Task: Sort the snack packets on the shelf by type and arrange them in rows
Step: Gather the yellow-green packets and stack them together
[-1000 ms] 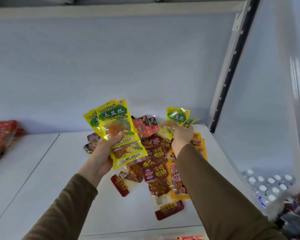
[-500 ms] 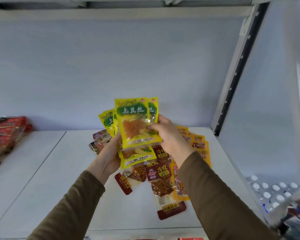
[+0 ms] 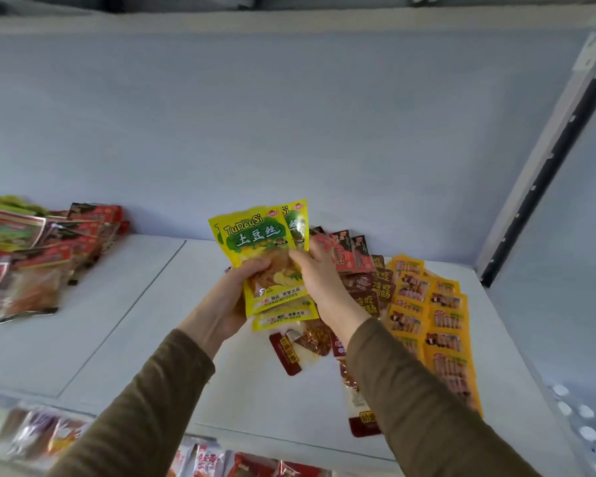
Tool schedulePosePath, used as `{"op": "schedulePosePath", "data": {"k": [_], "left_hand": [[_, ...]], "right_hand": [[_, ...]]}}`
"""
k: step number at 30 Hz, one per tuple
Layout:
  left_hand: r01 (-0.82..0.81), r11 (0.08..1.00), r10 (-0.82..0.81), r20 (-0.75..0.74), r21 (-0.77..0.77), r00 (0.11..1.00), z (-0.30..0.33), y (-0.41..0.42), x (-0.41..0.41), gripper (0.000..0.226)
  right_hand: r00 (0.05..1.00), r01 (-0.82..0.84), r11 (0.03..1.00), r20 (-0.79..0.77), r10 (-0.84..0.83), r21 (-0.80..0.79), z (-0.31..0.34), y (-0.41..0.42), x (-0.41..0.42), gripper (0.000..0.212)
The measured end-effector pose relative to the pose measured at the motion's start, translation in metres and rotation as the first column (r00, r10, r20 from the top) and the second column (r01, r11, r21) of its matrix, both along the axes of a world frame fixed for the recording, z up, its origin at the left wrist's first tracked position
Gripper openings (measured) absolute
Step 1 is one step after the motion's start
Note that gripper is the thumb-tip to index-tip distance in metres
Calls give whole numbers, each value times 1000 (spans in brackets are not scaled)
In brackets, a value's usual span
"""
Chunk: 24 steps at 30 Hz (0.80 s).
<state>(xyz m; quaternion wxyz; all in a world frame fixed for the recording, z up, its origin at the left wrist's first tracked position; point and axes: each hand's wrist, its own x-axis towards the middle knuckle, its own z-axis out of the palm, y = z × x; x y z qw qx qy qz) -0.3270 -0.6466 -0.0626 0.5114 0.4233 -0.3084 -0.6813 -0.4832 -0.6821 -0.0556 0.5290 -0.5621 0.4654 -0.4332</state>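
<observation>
— Both hands now meet on one fanned stack of glossy yellow-green plastic snack packets (image 3: 259, 259).
— Held how?
— Left hand (image 3: 228, 297) grips its left edge, right hand (image 3: 319, 280) pinches the right, above the white metal shelf (image 3: 124, 325).

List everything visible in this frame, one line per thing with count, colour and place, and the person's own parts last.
yellow-green packets: a stack, exact count unclear, yellow with green label, held up over the shelf middle.
orange packets: many, overlapping in two rows, right of the shelf.
dark red packets: several, brown-red, mixed pile behind the right hand.
red packets: a few, at the back of that pile.
left pile: many, red and green, shelf's far left.
shelf: one, white.
lower-shelf packets: several, mostly red, bottom edge, blurred.
left hand: grips the stack from the left.
right hand: fingers on the stack's right edge.
</observation>
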Motion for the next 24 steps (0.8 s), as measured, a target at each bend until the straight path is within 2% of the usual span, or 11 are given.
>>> {"op": "schedulePosePath", "data": {"k": [1,3,6,8,10,13,14,18,22,24], "left_hand": [[-6,1000,6,4,-1,1000,-1,2,7,50],[-25,1000,25,9,-11,1000,0,7,26,51],[-36,998,37,17,-52,999,1,13,62,54],[-19,996,22,33,-84,999,0,15,93,52],[6,995,0,57,-103,998,0,16,128,50],[31,994,-23,79,-104,997,0,14,181,51],[42,993,-32,92,-108,995,1,13,198,51],[61,995,-49,151,-77,987,8,6,250,49],[-113,993,116,273,-24,955,11,-9,280,61],[-139,990,142,346,-33,928,9,-18,293,61]], "right_hand": [[1000,-9,999,3,8,49,-2,0,8,62],[999,-35,990,38,30,137,-3,3,28,91],[996,-62,969,72,46,239,-8,4,65,115],[992,-78,953,113,47,291,-12,5,96,123],[984,-78,944,175,21,321,-16,8,129,114],[943,-94,942,333,-19,321,-18,13,182,65],[931,-90,945,365,-33,315,-18,14,197,56],[890,-77,961,454,-54,266,-18,16,247,43],[873,31,971,466,-142,238,-21,5,284,44],[877,66,968,449,-173,243,-25,-3,302,43]]}}
